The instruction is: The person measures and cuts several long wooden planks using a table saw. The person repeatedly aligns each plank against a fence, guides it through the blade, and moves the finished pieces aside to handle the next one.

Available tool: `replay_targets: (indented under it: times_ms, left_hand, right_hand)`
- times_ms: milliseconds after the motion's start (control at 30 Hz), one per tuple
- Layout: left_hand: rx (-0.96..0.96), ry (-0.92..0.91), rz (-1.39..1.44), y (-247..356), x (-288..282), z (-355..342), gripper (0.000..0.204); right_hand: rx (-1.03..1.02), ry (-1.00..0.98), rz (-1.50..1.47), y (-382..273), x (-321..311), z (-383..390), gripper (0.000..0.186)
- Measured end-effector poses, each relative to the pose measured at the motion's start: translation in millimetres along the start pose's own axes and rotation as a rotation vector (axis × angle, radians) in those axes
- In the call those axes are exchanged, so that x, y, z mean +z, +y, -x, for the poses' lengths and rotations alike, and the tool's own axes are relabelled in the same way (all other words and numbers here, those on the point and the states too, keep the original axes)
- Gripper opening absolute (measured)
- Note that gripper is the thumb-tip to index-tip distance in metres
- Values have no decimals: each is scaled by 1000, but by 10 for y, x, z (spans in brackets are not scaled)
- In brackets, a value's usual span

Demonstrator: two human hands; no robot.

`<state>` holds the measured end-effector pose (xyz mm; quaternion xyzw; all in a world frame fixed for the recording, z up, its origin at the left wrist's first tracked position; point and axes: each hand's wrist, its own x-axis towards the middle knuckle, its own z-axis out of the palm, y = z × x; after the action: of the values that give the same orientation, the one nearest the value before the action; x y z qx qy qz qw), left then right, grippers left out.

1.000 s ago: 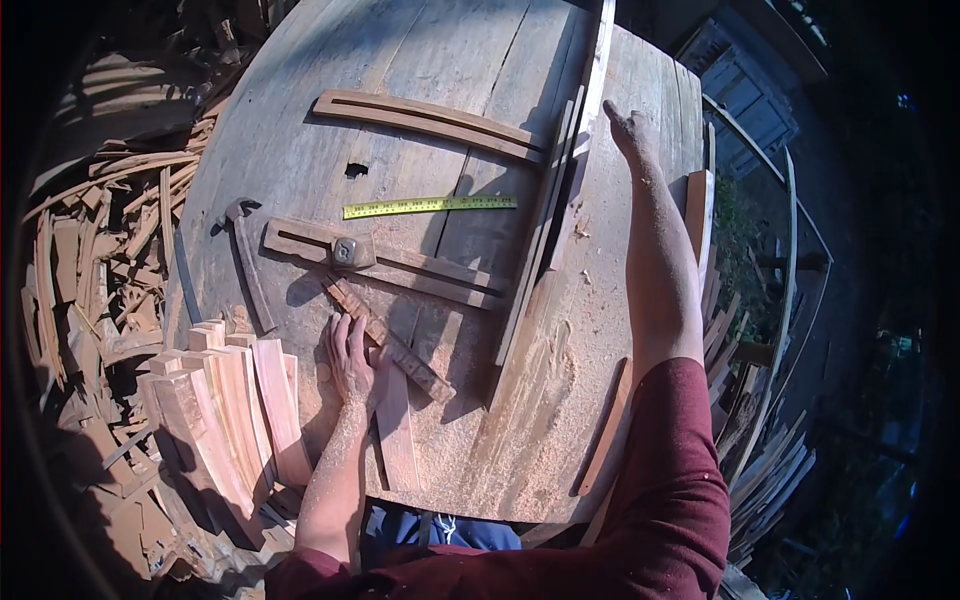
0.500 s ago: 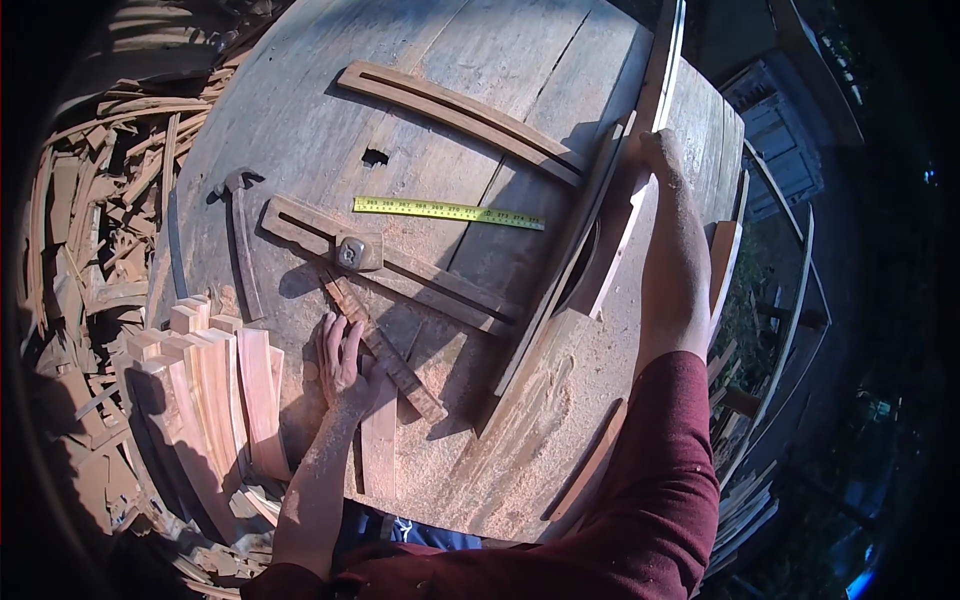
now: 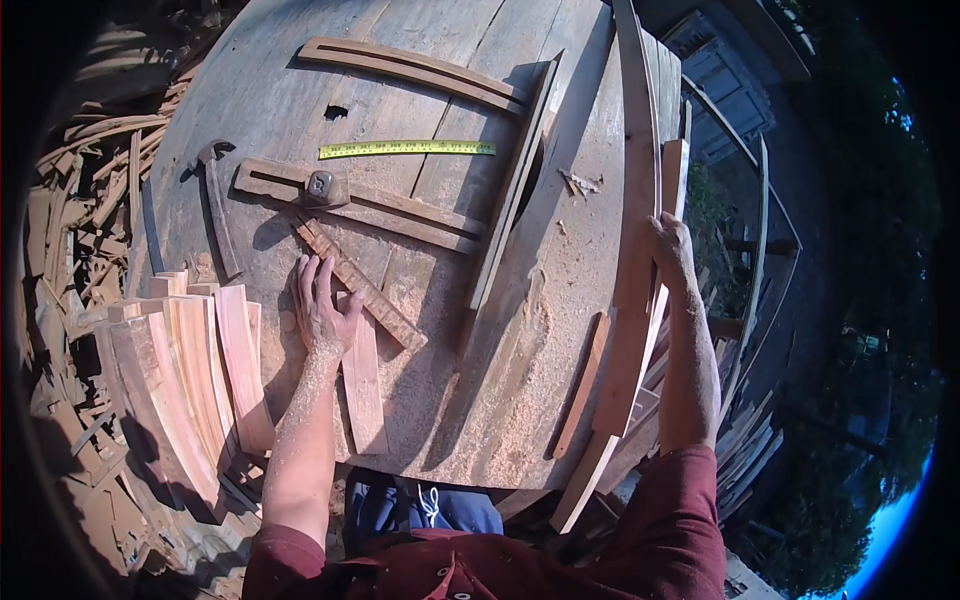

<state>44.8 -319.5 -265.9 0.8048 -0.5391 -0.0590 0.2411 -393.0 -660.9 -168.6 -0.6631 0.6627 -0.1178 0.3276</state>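
Observation:
My left hand [image 3: 326, 318] lies with fingers spread at the top end of a short pale board [image 3: 363, 400], and its fingertips are beside a brown wooden strip [image 3: 362, 285] set diagonally. At the table's right edge, my right hand [image 3: 674, 248] is closed around the side of a long wooden board [image 3: 637, 240]; its fingers are partly hidden. Left of that board, a long wooden plane-like rail with a slot [image 3: 518, 185] stretches across the tabletop. A slotted wooden piece with a metal block [image 3: 326, 189] sits beyond my left hand.
A claw hammer [image 3: 218, 205] lies at left, above a bundle of upright cut wood pieces [image 3: 185, 370]. A yellow measuring tape strip [image 3: 405, 149] and another slotted wooden piece [image 3: 415, 72] lie farther off. Sawdust covers the near tabletop [image 3: 510, 430]. Wood scraps [image 3: 75, 330] pile up at left.
My right hand has come nearer to me and the long board now lies along the table's right edge. Wood shavings show where the arm was. The view has shifted; my left hand stays by the strip.

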Motion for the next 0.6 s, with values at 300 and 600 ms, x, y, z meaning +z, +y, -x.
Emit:
replay_targets:
  times_ms: [300, 600]
  left_hand:
    - [19, 176, 128, 189, 17, 179, 76]
    - [-161, -1111, 436, 3158, -445, 2477, 132]
  right_hand:
    - [158, 202, -257, 671, 503, 2945, 37]
    - [426, 179, -55, 796, 963, 4091, 67]
